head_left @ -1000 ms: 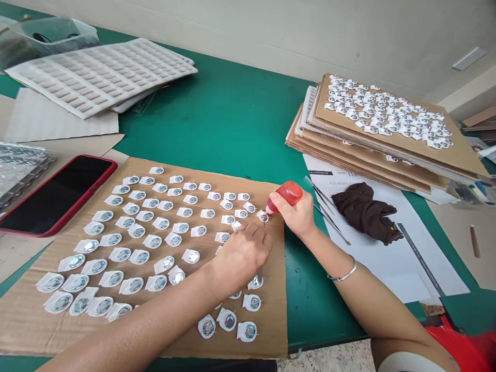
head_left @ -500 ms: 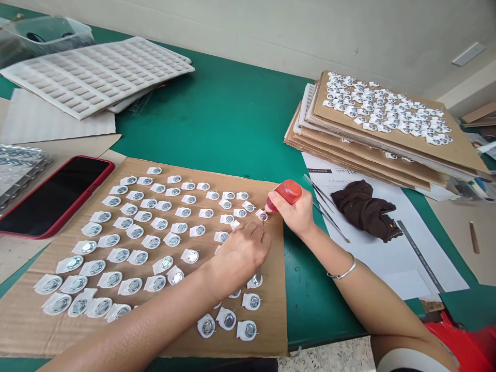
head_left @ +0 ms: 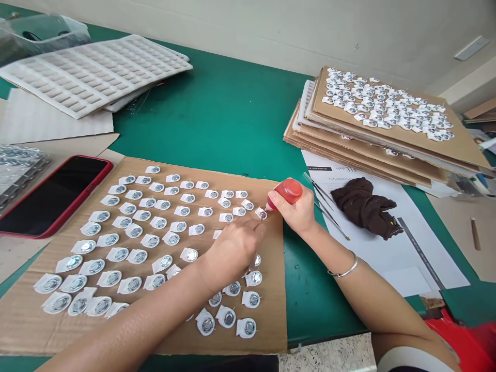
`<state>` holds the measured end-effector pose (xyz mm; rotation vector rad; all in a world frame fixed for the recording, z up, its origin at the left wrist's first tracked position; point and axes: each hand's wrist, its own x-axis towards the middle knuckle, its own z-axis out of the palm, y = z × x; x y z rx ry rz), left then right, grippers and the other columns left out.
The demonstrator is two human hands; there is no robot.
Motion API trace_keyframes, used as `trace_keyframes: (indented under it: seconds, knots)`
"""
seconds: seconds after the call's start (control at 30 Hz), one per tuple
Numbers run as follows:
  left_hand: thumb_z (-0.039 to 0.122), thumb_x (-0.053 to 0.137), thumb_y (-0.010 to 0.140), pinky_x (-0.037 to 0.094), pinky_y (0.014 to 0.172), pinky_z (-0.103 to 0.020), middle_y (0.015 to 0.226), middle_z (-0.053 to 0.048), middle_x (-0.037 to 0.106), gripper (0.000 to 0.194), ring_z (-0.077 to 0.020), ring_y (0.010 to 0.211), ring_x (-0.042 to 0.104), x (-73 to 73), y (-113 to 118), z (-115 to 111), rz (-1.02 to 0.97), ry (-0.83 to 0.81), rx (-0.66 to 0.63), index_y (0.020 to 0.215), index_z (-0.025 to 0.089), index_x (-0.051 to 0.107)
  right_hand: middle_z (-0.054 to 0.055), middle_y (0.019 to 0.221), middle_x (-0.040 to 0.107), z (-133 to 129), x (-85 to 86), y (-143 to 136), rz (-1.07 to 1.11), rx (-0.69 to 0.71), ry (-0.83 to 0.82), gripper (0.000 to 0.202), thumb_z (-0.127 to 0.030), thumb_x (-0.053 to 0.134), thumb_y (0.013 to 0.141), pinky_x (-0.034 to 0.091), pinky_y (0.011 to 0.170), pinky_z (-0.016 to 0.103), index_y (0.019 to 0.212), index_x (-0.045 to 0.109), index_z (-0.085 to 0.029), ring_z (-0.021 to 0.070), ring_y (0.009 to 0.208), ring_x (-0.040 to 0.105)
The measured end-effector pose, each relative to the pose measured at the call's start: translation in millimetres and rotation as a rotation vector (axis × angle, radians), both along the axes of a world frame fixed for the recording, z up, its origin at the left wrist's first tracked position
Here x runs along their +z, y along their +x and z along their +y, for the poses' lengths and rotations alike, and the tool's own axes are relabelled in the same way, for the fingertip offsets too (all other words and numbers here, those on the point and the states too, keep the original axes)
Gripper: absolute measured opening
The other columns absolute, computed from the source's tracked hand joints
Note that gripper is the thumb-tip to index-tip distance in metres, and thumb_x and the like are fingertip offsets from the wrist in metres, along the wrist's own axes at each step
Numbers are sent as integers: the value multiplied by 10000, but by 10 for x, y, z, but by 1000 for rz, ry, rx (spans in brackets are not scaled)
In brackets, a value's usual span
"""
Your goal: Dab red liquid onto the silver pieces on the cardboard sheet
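Observation:
My right hand (head_left: 298, 209) is closed around a small red squeeze bottle (head_left: 287, 191), tilted with its nozzle down at a small white-backed piece with a round silvery centre (head_left: 261, 213). Close beside it, my left hand (head_left: 238, 243) is closed on a thin metal tool (head_left: 261, 219), whose tip reaches the same piece. Most of the tool is hidden by my fingers. Rows of similar white pieces with round silver centres (head_left: 132, 284) lie on the cardboard sheet (head_left: 34, 330) under my left forearm, which covers some of them.
A red-cased phone (head_left: 54, 194) lies at the left, below white foam trays (head_left: 89, 77) and a clear plastic tub (head_left: 46, 33). Stacked cardboard (head_left: 349, 147) bearing more pieces stands back right. Tweezers (head_left: 329, 214) and a dark brown cloth (head_left: 364, 206) rest on white paper (head_left: 391, 274).
My left hand has shifted slightly left and up, uncovering some pieces near its lower right. The dark red spot on the piece under the nozzle looks smaller. My right hand stays nearly still with the bottle.

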<state>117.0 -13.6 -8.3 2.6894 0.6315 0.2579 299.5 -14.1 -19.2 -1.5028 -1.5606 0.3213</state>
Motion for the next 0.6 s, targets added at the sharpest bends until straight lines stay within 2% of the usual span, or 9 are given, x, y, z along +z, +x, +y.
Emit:
trace_keyframes:
  seconds: [0.3,0.6]
  knots:
    - [34,443,814,392,586,-269,675,-25,562,185,-136,612,505,32,-19,107,-232,-208,97,731,124,581,35,693,653,-34,-12,39,-40,10,42,249,-415,624,800,499,682,340,660,588,-212,177,672,591]
    - [125,533,807,345,521,-216,599,12,603,167,-84,519,478,66,31,241,-244,-371,265,690,146,650,34,678,628,-82,19,30,-64,23,65,259,-420,618,799,490,651,345,639,576,-222,176,642,575]
